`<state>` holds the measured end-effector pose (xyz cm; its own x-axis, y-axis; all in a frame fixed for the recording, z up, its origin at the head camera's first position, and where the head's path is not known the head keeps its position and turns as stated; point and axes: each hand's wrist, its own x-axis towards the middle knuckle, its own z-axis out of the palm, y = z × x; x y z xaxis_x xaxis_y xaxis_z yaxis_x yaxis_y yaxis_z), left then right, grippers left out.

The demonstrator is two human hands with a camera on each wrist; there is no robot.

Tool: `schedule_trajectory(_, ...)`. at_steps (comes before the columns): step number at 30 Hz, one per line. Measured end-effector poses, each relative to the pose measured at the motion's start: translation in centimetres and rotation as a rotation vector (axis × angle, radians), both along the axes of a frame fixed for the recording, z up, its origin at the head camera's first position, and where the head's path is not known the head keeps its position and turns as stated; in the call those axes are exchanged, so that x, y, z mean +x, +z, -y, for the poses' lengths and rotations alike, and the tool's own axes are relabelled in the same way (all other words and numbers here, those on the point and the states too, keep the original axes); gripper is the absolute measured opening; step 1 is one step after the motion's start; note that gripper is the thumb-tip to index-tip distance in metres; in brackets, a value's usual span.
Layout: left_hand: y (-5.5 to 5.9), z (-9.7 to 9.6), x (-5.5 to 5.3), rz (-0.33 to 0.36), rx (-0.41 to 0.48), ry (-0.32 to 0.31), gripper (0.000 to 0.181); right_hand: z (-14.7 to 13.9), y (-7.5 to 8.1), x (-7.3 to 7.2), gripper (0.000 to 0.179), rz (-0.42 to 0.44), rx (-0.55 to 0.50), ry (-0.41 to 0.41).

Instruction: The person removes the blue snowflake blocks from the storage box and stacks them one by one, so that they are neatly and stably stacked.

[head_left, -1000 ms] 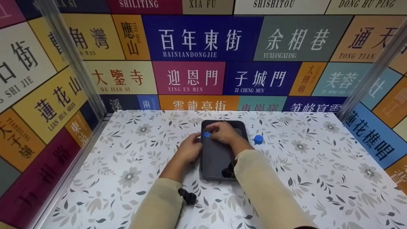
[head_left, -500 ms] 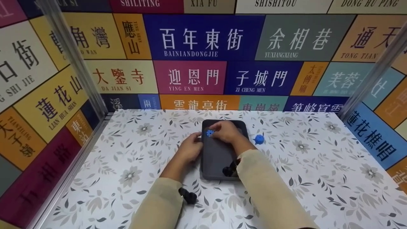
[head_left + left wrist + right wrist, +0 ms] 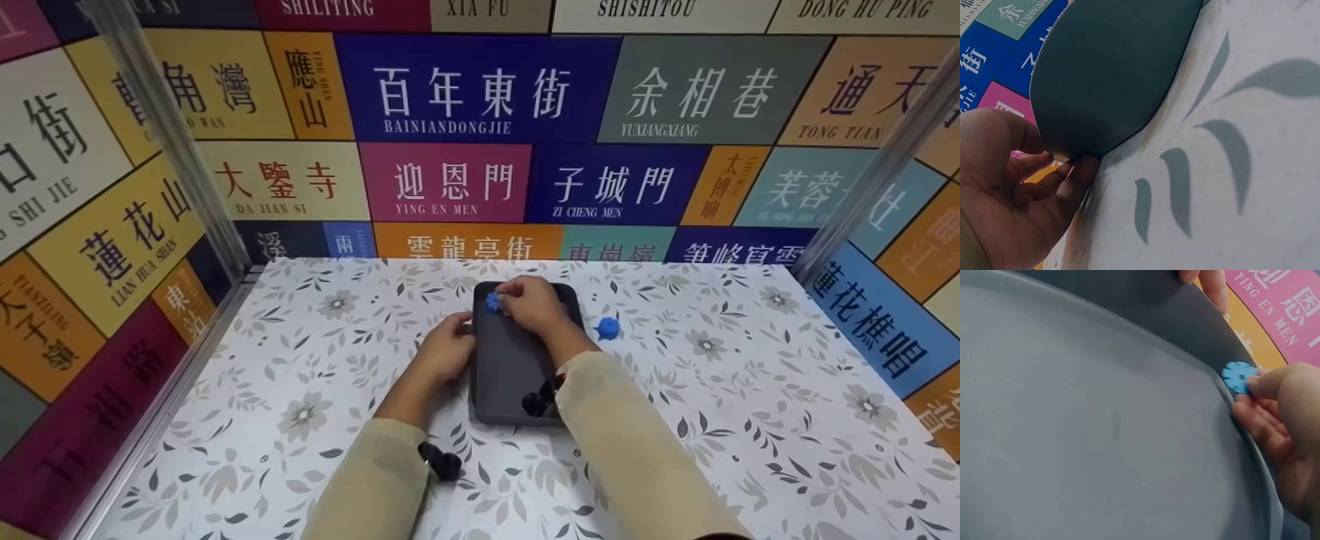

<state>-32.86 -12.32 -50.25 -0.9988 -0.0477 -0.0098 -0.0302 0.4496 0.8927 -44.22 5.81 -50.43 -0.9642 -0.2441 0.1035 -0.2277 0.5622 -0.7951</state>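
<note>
A dark grey rectangular tray (image 3: 510, 375) with a raised rim lies on the table. My right hand (image 3: 534, 304) is over its far end, pinching a small blue notched disc (image 3: 1238, 377) between thumb and fingers. In the right wrist view the disc is beside the tray's rim (image 3: 1207, 368); whether they touch I cannot tell. At the tray's left side, my left hand (image 3: 448, 349) grips the outer wall (image 3: 1112, 73), thumb and fingertips meeting at its edge. A blue knobbly ball (image 3: 608, 328) lies on the table to the right of the tray.
The table (image 3: 750, 450) has a white cloth with grey leaves and flowers. Panels with large printed characters (image 3: 480, 90) close off the back and both sides. Black wrist cameras (image 3: 442, 461) are on both sleeves.
My right hand has moved the blue disc slightly right and toward the tray's far end. The left hand stays at the tray's left side, and the blue ball has not moved.
</note>
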Motion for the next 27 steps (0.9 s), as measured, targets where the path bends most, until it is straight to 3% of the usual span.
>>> schedule_trajectory(9, 0.1, -0.2, 0.0, 0.024, 0.008, -0.007, 0.058, 0.5, 0.8, 0.2, 0.014, -0.019, -0.087, -0.035)
schedule_trajectory(16, 0.5, -0.5, -0.2, 0.025, 0.004, -0.013, 0.058, 0.3, 2.8, 0.3, 0.018, -0.069, -0.141, -0.083)
schedule_trajectory(23, 0.3, -0.5, -0.1, 0.041, 0.012, 0.007, 0.06, -1.6, 6.3, 2.7, 0.023, 0.064, -0.415, -0.112)
schedule_trajectory(27, 0.1, -0.2, 0.0, 0.051, 0.017, 0.02, 0.059, -4.1, 7.1, 4.2, 0.026, 0.103, -0.532, -0.112)
